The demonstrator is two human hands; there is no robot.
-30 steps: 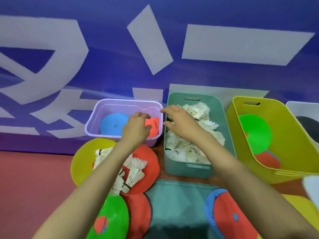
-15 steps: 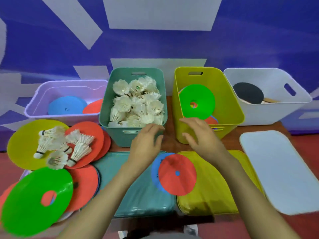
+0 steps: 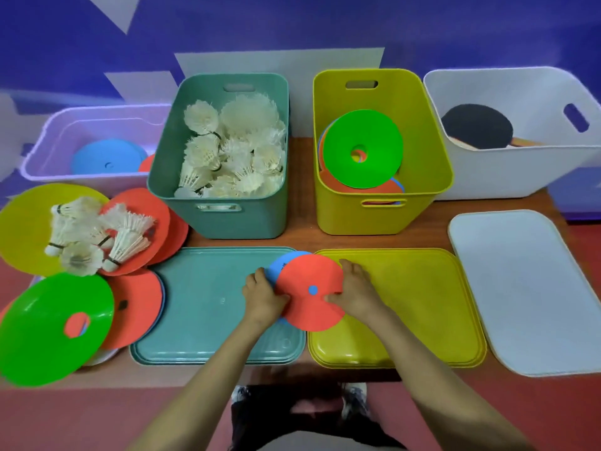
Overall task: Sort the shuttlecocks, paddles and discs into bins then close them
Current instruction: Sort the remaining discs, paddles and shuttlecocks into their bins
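Both hands have dropped onto the red disc (image 3: 310, 292). The left hand (image 3: 263, 296) now grips its left edge. The right hand (image 3: 354, 292) grips its right edge.

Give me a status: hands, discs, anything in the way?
Left hand and right hand grip red disc, blue disc under it. Yellow bin open ahead. Nothing between.

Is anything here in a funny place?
Yes: a few white feather shuttlecocks lie loose on the flat yellow disc and red disc at the left, outside the teal plastic bin that holds the others.
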